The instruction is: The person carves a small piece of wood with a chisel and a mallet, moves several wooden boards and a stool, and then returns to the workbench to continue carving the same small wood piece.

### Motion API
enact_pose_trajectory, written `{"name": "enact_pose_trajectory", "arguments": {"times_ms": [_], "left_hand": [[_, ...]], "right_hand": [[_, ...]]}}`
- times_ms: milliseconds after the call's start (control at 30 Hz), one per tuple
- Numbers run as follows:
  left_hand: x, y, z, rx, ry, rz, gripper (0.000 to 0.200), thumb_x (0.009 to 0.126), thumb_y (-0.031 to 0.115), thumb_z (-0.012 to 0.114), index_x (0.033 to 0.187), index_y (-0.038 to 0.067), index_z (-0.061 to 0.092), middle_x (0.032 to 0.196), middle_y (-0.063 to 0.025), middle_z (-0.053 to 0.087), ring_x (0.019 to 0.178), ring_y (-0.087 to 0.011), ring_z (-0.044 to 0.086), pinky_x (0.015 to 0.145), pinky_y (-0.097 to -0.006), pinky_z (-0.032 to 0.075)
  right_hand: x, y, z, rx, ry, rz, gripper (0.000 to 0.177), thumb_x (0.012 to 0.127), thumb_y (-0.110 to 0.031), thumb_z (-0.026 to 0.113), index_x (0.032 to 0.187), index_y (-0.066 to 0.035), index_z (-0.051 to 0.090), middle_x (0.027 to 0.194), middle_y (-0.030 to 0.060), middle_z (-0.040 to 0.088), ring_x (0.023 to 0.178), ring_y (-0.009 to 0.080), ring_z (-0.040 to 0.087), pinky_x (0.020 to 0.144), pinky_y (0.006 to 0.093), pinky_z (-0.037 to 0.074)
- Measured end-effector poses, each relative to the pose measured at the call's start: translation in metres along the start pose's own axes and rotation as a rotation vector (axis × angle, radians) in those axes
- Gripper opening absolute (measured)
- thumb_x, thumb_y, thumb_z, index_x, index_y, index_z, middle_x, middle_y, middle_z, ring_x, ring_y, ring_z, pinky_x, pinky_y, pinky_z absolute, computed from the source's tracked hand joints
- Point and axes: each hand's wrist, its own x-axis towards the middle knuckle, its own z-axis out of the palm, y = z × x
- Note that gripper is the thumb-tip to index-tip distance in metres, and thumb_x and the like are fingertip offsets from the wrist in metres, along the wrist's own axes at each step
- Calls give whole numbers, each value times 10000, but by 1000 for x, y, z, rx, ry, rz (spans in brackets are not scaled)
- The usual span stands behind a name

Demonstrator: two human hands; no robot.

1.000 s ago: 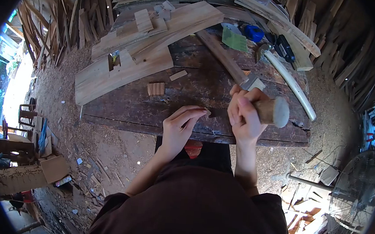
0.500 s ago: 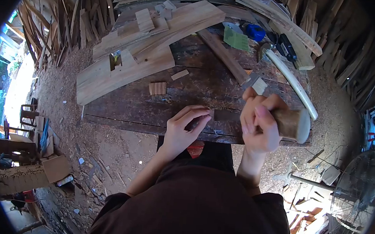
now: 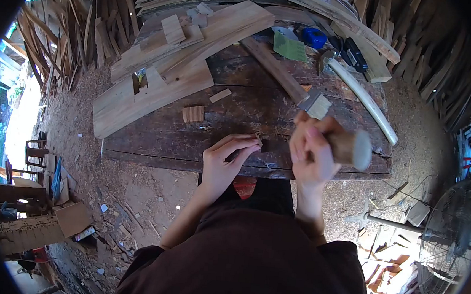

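Near the bench's front edge, my left hand [image 3: 228, 153] is closed in a pinch, fingertips together on a small brown piece [image 3: 258, 141] too small to make out well. To its right, my right hand [image 3: 315, 153] is wrapped round a thick, round wooden club [image 3: 351, 148] with a pale flat end, held above the bench and slightly blurred. Just beyond that fist lies a long wooden handle [image 3: 277, 70] with a grey metal part and a pale, squarish end [image 3: 319, 106]. A small striped wood block [image 3: 193, 114] and a thin offcut [image 3: 220, 95] rest beyond my left hand.
Long boards [image 3: 156, 99] cover the bench's left side. At the back right are a blue tape measure [image 3: 314, 37], a green paper [image 3: 290, 46], a black tool [image 3: 355, 56] and a hammer-like tool with a pale curved handle [image 3: 364, 99]. A fan [image 3: 446, 241] stands at right.
The view has shifted slightly. My right hand, with the wooden club, has moved a little left and up, towards the middle. My left hand keeps its pinch near the same spot.
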Motion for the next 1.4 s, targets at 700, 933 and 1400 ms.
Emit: {"name": "enact_pose_trajectory", "arguments": {"times_ms": [700, 933, 1400], "left_hand": [[-4, 1, -1, 49, 42, -39, 125, 747, -16, 757, 866, -7, 724, 918, -108, 706, 847, -191, 681, 770, -280, 530], [-3, 0, -1, 64, 42, 16, 119, 774, 20, 748, 888, 1, 717, 924, -104, 699, 828, -207, 686, 740, -286, 544], [-3, 3, -2, 47, 36, -5, 120, 774, -15, 737, 893, -13, 723, 927, -106, 703, 848, -189, 678, 760, -275, 531]], "right_hand": [[-6, -3, 4, 28, 93, -69, 199, 861, -134, 538, 697, -104, 429, 484, -28, 359, 380, 84, 329, 813, 348, 404], [1, -4, -1, -46, 83, -26, 197, 847, -130, 518, 682, -109, 412, 464, -9, 353, 375, 85, 299, 842, 357, 368], [0, -4, -6, 11, 34, -30, 205, 843, -169, 525, 675, -141, 410, 466, -26, 352, 392, 87, 332, 871, 385, 339]]}}
